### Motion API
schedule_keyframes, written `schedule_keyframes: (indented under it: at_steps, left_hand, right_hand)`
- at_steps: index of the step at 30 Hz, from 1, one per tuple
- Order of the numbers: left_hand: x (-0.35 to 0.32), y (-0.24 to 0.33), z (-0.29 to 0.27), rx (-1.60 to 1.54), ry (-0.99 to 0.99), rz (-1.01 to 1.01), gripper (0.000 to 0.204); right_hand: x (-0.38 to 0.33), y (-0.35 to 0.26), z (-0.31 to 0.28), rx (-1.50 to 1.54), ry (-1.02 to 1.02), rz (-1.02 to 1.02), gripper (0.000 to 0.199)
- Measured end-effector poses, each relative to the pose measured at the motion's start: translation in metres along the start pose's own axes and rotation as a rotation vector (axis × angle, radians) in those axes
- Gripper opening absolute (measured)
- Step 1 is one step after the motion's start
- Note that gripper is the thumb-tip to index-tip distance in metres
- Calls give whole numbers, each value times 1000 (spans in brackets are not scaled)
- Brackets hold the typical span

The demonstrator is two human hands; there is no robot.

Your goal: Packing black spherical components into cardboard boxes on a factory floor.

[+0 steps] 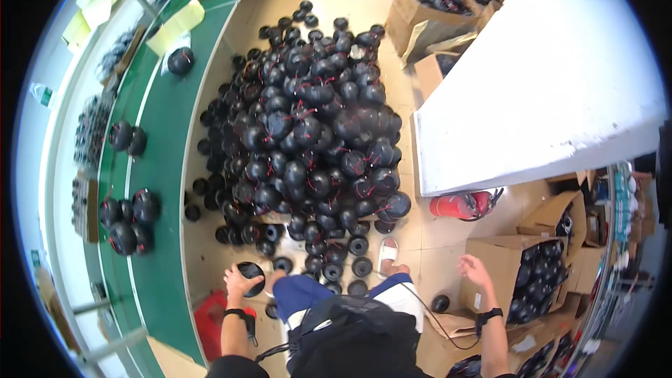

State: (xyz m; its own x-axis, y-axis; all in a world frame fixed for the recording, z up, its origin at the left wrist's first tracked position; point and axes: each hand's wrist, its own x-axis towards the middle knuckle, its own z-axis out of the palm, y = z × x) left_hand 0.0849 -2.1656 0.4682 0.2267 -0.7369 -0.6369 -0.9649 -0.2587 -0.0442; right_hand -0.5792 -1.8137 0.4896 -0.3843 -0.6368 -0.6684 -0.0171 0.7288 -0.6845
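My left hand (240, 283) grips a round black shell (252, 277) at the left, beside my knee. Off to the right, my right hand (476, 271) is raised with loosely bent fingers and nothing in it. It hovers by a cardboard box (484, 276) filled with black round parts (535, 280). In front of me a large heap of black, ball-like parts (308, 126) covers the floor, many with short red wires. Several with ring-shaped openings, such as one black part (362, 266), lie around my feet.
A green workbench (164, 189) runs along the left, with black parts (129, 220) in groups on it. A white pillar (532, 91) stands at the right, with red fire extinguishers (458, 205) at its base. Filled cartons (427, 10) stand far right; a red stool (210, 322) is near left.
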Motion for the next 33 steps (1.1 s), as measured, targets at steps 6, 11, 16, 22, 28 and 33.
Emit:
schedule_keyframes:
  at_steps: [6,11,16,22,28,33]
  left_hand:
    - [-190,85,0,-88,147,155,111]
    - [-274,136,65,-228,305,126,110]
    - [-332,146,177,-479,255,-134,115]
    - [-430,160,318,-693,66,-428,120]
    - [-528,212,436,-830,-187,-498,125]
    - [-631,234,507,-834,-208,-706,118]
  right_hand:
    - [110,23,-46,-78,-228,23,29]
    - [112,-55,-34,-305,-547,-65,31]
    - [125,-94,-34,-493,-830,-161,27]
    - [138,-97,-44,-732,-707,-51,23]
    - [134,-109,-32,-913,-855,-203,21]
    - [110,-76,6,-1066,-1146,-538,28]
